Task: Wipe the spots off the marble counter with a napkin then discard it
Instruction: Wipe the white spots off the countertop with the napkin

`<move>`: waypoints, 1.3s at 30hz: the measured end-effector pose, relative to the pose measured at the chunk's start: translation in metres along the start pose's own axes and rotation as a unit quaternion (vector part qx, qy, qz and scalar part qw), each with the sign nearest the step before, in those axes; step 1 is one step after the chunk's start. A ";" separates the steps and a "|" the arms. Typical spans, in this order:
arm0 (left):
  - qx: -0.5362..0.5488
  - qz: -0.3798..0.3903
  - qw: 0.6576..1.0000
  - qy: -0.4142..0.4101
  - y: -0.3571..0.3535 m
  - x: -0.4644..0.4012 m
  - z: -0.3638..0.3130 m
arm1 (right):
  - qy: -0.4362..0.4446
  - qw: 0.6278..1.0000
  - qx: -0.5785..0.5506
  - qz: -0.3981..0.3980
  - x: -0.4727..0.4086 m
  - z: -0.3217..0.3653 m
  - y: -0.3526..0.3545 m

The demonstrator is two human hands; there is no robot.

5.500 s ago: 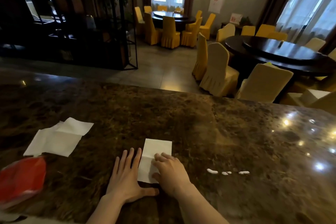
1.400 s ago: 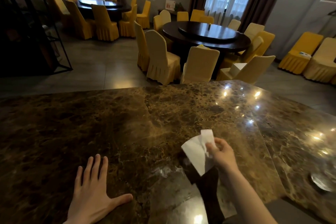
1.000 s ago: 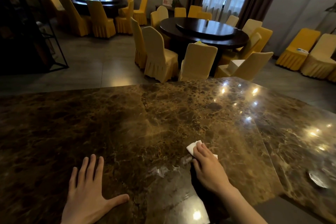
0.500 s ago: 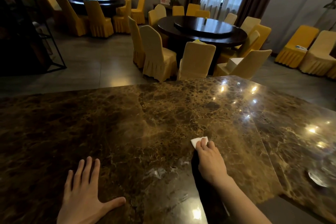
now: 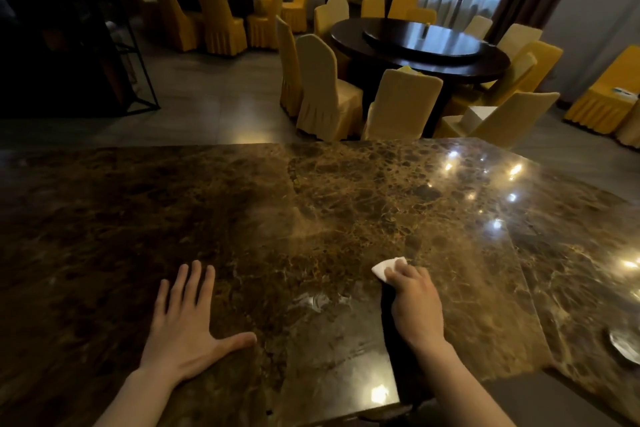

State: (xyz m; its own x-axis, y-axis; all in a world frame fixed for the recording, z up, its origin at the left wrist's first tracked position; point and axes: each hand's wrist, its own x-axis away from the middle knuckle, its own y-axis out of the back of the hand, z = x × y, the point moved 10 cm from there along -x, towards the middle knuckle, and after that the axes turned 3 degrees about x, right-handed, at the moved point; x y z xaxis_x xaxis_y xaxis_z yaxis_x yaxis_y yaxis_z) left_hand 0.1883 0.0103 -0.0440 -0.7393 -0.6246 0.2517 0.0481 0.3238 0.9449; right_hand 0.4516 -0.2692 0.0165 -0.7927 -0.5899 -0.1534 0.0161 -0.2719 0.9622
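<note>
A white folded napkin [image 5: 383,268] lies pressed flat on the dark brown marble counter [image 5: 311,211]. My right hand [image 5: 414,302] covers most of it, fingers curled over it; only one corner shows past the fingertips. My left hand [image 5: 187,322] rests flat on the counter to the left, fingers spread, holding nothing. A faint wet smear [image 5: 318,300] shines on the marble between the hands. No white spots are visible on the counter.
A small shiny dish [image 5: 623,347] sits at the counter's right edge. Beyond the far edge stand yellow-covered chairs [image 5: 322,90] around a dark round table [image 5: 419,45]. A black metal shelf [image 5: 104,45] stands at the left.
Over the last second and a half my right hand brought the raised napkin down onto the counter and has kept it pressed there, sliding slightly. My left hand stays flat.
</note>
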 end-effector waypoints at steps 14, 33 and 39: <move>0.000 -0.052 0.999 -0.005 -0.010 0.000 -0.024 | -0.042 0.997 -0.051 -0.033 0.012 0.014 -0.004; 0.013 -0.055 0.998 -0.018 -0.012 -0.003 -0.021 | 0.085 0.995 -0.055 -0.017 0.051 0.057 -0.016; 0.004 -0.033 0.999 -0.012 -0.013 -0.002 -0.022 | -0.020 0.998 -0.044 -0.033 0.002 0.004 0.008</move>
State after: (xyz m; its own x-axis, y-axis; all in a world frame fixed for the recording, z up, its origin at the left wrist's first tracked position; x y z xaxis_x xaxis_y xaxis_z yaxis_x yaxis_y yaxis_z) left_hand 0.2039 -0.0090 -0.0520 -0.7565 -0.6277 0.1838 -0.0063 0.2880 0.9576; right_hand 0.4479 -0.2694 0.0251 -0.8180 -0.5378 -0.2040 0.0152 -0.3747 0.9270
